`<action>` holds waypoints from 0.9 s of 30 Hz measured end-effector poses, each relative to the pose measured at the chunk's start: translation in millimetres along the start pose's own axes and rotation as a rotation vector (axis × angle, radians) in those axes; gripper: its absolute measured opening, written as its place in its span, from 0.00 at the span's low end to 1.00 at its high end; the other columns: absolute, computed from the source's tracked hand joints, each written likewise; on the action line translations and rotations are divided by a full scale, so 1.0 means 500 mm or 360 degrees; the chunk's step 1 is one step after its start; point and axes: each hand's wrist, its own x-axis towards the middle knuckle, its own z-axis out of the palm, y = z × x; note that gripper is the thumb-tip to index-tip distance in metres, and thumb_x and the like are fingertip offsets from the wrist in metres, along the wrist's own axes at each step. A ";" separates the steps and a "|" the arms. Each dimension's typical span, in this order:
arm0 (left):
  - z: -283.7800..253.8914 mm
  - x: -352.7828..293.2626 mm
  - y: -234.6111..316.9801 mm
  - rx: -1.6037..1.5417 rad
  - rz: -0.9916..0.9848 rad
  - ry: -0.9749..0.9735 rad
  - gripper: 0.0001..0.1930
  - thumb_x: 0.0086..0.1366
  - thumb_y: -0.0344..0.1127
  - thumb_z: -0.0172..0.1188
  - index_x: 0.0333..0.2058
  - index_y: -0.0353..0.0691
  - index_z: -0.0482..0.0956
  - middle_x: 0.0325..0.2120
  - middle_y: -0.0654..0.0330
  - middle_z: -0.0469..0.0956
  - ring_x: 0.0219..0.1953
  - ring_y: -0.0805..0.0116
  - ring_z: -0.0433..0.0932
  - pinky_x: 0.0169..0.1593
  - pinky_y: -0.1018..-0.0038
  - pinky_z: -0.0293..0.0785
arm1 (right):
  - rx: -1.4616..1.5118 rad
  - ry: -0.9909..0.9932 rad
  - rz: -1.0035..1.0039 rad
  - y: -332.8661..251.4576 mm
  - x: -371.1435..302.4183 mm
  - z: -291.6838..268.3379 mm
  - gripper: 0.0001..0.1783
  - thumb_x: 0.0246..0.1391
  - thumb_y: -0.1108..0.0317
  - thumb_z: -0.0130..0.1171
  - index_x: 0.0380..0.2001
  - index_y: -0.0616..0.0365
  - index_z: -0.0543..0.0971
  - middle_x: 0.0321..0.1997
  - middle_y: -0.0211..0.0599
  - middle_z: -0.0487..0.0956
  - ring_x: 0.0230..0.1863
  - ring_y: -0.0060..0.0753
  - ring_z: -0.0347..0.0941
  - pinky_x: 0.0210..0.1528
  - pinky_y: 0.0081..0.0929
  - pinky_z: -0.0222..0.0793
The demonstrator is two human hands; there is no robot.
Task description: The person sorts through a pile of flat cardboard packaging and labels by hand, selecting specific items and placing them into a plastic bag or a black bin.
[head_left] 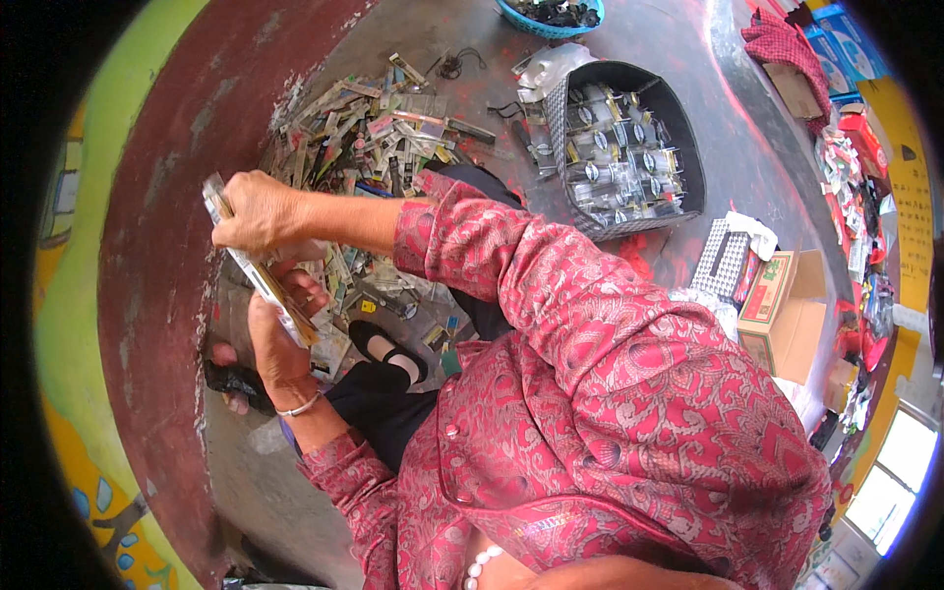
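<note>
Between my hands is a long flat packet (254, 267), pale with a yellowish stretch, held tilted in front of the dark red wall. My right hand (260, 210) is closed round its upper end, knuckles toward me. The lower end lies in my left hand (275, 339), thumb along one side and fingers curled behind. What is inside the packet I cannot make out. Just beyond and beneath my hands spreads a heap of similar slim packets (339, 138) on the floor.
A dark open-topped bag (696, 162) full of clear packages stands to the right of the heap. Behind it sits a blue basket (511, 18) with black items. An open cardboard box (767, 295) and a checked box (723, 258) are at the right. My black shoe (413, 366) is beside the heap.
</note>
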 end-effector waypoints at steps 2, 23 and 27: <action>-0.011 0.012 -0.010 0.0410 -0.0074 -0.0020 0.22 0.59 0.44 0.53 0.43 0.30 0.66 0.22 0.61 0.68 0.20 0.73 0.67 0.23 0.81 0.65 | -0.0233 0.0090 0.0077 -0.007 -0.008 0.005 0.16 0.32 0.60 0.54 0.15 0.65 0.75 0.17 0.54 0.73 0.23 0.48 0.73 0.30 0.35 0.69; -0.052 0.006 -0.024 -0.0248 -0.0144 -0.0030 0.07 0.62 0.35 0.50 0.31 0.38 0.67 0.15 0.69 0.65 0.13 0.82 0.62 0.14 0.86 0.56 | -0.0882 0.0054 -0.1158 0.003 -0.029 0.056 0.08 0.48 0.61 0.53 0.26 0.52 0.75 0.24 0.40 0.73 0.28 0.39 0.73 0.28 0.31 0.69; -0.040 -0.018 0.006 -0.0268 -0.0081 -0.0162 0.06 0.61 0.34 0.51 0.31 0.39 0.67 0.14 0.69 0.64 0.12 0.84 0.61 0.14 0.87 0.56 | -0.0863 0.0628 -0.1039 0.013 0.035 0.006 0.10 0.48 0.61 0.52 0.21 0.54 0.74 0.21 0.39 0.72 0.23 0.43 0.71 0.23 0.35 0.65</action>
